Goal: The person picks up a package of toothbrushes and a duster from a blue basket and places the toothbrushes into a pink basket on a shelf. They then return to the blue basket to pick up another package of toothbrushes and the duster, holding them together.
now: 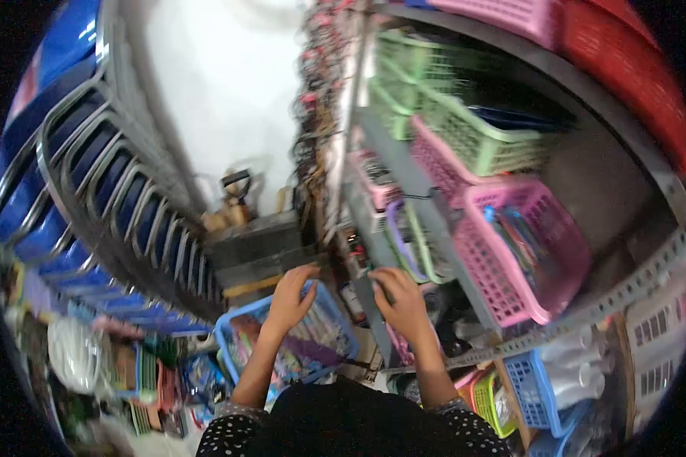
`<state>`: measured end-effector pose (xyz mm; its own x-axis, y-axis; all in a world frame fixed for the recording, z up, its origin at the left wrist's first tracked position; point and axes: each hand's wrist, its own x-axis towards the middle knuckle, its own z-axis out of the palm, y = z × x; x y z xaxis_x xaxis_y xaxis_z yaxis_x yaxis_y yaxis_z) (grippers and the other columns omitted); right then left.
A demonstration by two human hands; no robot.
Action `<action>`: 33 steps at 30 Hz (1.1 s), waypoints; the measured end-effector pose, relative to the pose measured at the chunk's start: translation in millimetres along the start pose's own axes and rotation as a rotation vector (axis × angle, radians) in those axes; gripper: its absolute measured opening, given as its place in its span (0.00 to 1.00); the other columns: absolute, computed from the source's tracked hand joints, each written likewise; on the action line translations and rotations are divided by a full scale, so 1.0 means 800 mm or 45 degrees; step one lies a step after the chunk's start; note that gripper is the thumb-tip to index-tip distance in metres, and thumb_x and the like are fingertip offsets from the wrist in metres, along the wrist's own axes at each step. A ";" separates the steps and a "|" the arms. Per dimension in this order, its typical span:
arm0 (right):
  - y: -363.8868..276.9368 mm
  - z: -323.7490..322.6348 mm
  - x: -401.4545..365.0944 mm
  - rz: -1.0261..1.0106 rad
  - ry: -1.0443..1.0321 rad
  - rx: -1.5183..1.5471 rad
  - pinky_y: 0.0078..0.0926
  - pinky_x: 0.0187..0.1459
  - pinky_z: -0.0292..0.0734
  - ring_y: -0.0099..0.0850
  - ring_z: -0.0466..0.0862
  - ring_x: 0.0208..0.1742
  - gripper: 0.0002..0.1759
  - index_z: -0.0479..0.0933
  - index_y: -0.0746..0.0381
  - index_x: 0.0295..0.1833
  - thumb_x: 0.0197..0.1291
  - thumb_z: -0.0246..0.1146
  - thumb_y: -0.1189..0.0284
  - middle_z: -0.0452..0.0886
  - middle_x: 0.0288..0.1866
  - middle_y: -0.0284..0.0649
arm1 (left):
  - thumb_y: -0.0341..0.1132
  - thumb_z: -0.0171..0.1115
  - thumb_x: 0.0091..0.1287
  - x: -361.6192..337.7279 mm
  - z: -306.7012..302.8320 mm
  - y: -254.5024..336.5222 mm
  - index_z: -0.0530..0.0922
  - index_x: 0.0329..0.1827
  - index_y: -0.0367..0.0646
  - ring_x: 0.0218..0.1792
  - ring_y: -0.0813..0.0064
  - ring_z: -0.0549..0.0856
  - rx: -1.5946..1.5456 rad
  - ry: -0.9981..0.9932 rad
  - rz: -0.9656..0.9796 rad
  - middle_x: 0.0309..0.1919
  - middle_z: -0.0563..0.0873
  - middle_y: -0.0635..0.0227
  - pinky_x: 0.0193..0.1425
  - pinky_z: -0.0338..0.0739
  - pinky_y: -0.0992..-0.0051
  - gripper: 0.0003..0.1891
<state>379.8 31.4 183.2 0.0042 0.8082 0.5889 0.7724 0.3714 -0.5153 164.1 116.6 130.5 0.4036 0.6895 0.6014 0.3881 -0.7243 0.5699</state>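
Left hand [292, 295] curls its fingers over the far rim of the blue basket [232, 335]. It's a lattice-sided tub of bright packets, sitting right under the palm. Right hand [401, 303], fingers bent, is against the grey shelf upright [379, 335]. Whether it grips anything, I cannot tell.

A blue basket [225, 339], pink basket [503, 282] and green basket [472, 141] (pale mint) show, plus a white-dotted black sleeve [229, 440].
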 end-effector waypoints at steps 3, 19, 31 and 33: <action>0.005 0.075 -0.022 0.032 -0.315 0.174 0.36 0.48 0.70 0.41 0.75 0.47 0.12 0.75 0.60 0.45 0.55 0.58 0.70 0.75 0.44 0.42 | 0.31 0.56 0.58 -0.103 -0.040 -0.038 0.74 0.46 0.39 0.44 0.53 0.76 0.178 -0.022 -0.362 0.41 0.79 0.55 0.49 0.70 0.62 0.13; 0.109 0.414 -0.154 0.485 -1.060 0.183 0.37 0.42 0.75 0.42 0.81 0.42 0.21 0.76 0.67 0.44 0.50 0.62 0.62 0.80 0.41 0.50 | 0.31 0.57 0.57 -0.324 -0.034 -0.069 0.77 0.40 0.36 0.42 0.51 0.78 0.220 0.056 -0.938 0.37 0.80 0.51 0.47 0.71 0.62 0.10; 0.095 0.488 -0.167 0.656 -1.000 -0.573 0.45 0.38 0.78 0.51 0.81 0.39 0.36 0.67 0.72 0.51 0.41 0.70 0.59 0.70 0.53 0.59 | 0.32 0.56 0.59 -0.265 0.023 -0.156 0.74 0.46 0.38 0.48 0.54 0.76 0.091 -0.205 -0.899 0.43 0.78 0.54 0.53 0.70 0.63 0.13; 0.104 0.491 -0.170 0.570 -1.022 -0.473 0.43 0.38 0.78 0.49 0.81 0.38 0.27 0.74 0.71 0.42 0.41 0.69 0.60 0.75 0.47 0.57 | 0.33 0.56 0.59 -0.276 0.032 -0.166 0.74 0.46 0.38 0.47 0.54 0.76 0.029 -0.176 -0.848 0.44 0.78 0.54 0.53 0.70 0.63 0.13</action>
<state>194.1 132.2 -184.4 0.0191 0.9599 -0.2796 0.9552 -0.1001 -0.2785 44.5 61.1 -92.2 0.1742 0.9835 0.0485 0.6071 -0.1460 0.7811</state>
